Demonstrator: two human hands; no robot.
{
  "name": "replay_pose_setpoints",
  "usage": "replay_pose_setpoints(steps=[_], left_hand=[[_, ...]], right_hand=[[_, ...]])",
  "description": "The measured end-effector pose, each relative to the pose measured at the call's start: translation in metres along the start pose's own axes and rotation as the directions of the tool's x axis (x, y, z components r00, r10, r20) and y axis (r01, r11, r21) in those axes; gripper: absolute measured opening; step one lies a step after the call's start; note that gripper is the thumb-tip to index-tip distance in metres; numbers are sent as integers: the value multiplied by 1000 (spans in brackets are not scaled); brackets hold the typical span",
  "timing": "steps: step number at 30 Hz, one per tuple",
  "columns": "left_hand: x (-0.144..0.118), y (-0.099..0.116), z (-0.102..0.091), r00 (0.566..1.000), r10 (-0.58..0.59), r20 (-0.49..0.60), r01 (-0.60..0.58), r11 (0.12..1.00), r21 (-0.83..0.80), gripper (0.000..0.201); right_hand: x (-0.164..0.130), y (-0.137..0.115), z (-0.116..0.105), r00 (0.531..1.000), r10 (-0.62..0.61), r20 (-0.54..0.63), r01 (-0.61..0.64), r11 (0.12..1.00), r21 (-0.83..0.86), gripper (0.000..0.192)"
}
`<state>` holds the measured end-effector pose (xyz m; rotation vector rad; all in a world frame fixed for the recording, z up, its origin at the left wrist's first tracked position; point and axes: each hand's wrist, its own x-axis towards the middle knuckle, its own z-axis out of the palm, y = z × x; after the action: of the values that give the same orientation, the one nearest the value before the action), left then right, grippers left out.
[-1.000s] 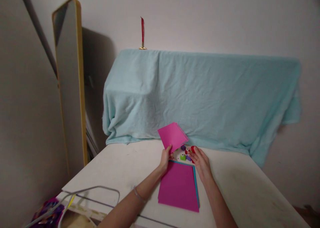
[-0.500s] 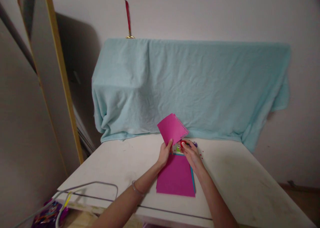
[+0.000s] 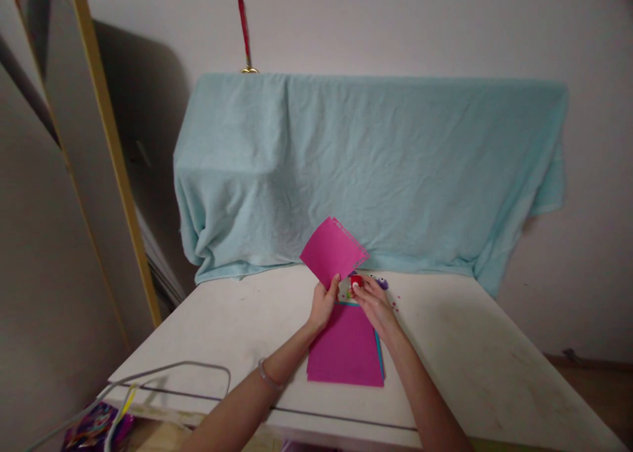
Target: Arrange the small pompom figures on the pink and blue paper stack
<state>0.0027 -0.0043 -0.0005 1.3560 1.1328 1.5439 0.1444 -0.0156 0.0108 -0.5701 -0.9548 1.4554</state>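
My left hand (image 3: 324,304) pinches the lower corner of a pink sheet of paper (image 3: 332,251), raised and tilted above the table. Two layers seem to show at its right edge, where a row of small cut-outs runs. In my right hand (image 3: 376,303) is a small red craft punch (image 3: 356,282), held in the fingers just below the sheet's right corner. Whether it touches the paper I cannot tell. Under my wrists lies a stack of magenta paper (image 3: 346,346) with a blue sheet (image 3: 378,348) peeking out at its right side.
Beyond my right hand sit a purple punch with eyes (image 3: 382,283) and a partly hidden green item (image 3: 349,294). Tiny pink bits (image 3: 395,304) lie on the white table (image 3: 475,359). A light blue cloth (image 3: 376,168) hangs behind; a grey wire frame (image 3: 185,363) stands front left.
The red punch has turned a little in my right hand. The view has shifted slightly, and the pink sheet sits a bit further left and higher. Both hands keep their hold.
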Motion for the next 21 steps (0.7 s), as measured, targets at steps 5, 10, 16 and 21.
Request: replay_pose_setpoints(steps=[5, 10, 16, 21], left_hand=[[0, 2, -1, 999, 11, 32, -13, 999, 51, 48], [-1, 4, -1, 998, 44, 55, -48, 996, 78, 46], [-1, 4, -1, 998, 47, 39, -51, 992, 117, 46], [-1, 7, -2, 998, 50, 47, -55, 991, 124, 45]], right_hand=[[-4, -4, 6, 1000, 27, 0, -27, 1000, 4, 36], [-3, -2, 6, 1000, 31, 5, -31, 999, 22, 36], [-2, 0, 3, 1000, 21, 20, -21, 1000, 7, 36], [-2, -1, 5, 1000, 21, 3, -21, 1000, 3, 39]])
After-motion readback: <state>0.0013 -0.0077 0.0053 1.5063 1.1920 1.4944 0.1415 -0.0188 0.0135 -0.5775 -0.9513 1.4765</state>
